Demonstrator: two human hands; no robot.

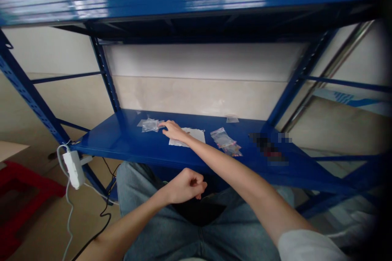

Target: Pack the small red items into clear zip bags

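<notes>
Right hand [173, 130] open, fingers extended, tips touching the edge of a clear plastic bag [150, 125] on the blue steel shelf [101, 142], palm above a white paper sheet [191, 135]; left hand [185, 185] curled into a fist over the lap, nothing visible in it.

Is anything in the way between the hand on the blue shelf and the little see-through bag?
No, nothing visible is in the way. The fingertips of the right hand are right at the edge of the clear plastic bag, just above the blue metal shelf.
</notes>
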